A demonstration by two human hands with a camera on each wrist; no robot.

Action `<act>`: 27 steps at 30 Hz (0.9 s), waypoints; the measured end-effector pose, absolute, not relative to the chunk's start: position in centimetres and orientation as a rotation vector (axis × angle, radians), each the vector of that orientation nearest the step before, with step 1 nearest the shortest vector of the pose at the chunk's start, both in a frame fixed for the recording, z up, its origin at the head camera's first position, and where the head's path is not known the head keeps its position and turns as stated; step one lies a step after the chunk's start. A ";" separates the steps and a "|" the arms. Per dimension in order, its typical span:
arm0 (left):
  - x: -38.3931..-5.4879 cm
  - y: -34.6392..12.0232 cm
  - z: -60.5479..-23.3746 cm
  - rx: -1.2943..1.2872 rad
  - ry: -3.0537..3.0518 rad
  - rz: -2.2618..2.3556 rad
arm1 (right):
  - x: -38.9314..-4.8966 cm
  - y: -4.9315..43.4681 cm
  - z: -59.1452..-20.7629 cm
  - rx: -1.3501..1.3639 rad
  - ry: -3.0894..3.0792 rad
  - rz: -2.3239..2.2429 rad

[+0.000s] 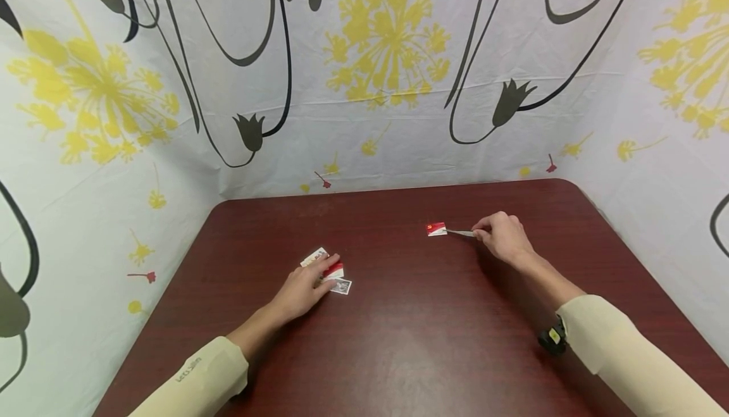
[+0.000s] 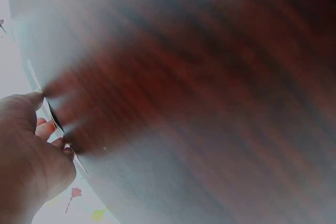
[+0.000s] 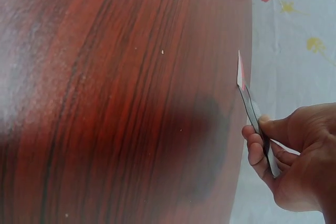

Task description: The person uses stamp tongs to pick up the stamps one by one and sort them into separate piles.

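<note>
My right hand [image 1: 505, 238] pinches metal tweezers [image 1: 460, 233] between thumb and fingers, over the right part of the table. At the tweezers' tip is a small red-and-white stamp-like paper [image 1: 436, 229] with a yellow mark; in the right wrist view this paper [image 3: 240, 72] is tilted up at the end of the tweezers [image 3: 252, 109]. Over to the left, my left hand [image 1: 302, 287] rests its outstretched fingers on small papers: a whitish one [image 1: 314, 256], a red-and-white one [image 1: 334, 271] and one with a grey picture [image 1: 342, 286]. The hand partly covers them.
The dark red wood-grain table [image 1: 393, 341] has rounded far corners. A white cloth [image 1: 387, 151] printed with yellow and grey flowers hangs behind it and on both sides. A black watch-like device [image 1: 554, 336] sits at the right sleeve.
</note>
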State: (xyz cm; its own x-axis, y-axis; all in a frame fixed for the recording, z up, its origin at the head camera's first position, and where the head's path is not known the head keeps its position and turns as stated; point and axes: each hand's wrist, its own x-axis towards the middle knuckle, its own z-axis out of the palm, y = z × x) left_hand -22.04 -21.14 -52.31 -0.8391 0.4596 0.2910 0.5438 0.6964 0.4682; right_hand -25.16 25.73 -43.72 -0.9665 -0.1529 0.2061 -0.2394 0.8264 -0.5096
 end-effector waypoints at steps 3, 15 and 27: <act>-21.7 -21.0 -51.7 -0.826 -2.729 -0.857 | -25.1 25.8 -43.8 0.298 -2.845 0.816; -22.2 -21.2 -52.7 -0.825 -2.718 -0.842 | -25.0 26.1 -44.0 0.254 -2.853 0.828; -22.2 -21.1 -52.6 -0.825 -2.717 -0.820 | -24.7 26.9 -44.0 0.250 -2.839 0.832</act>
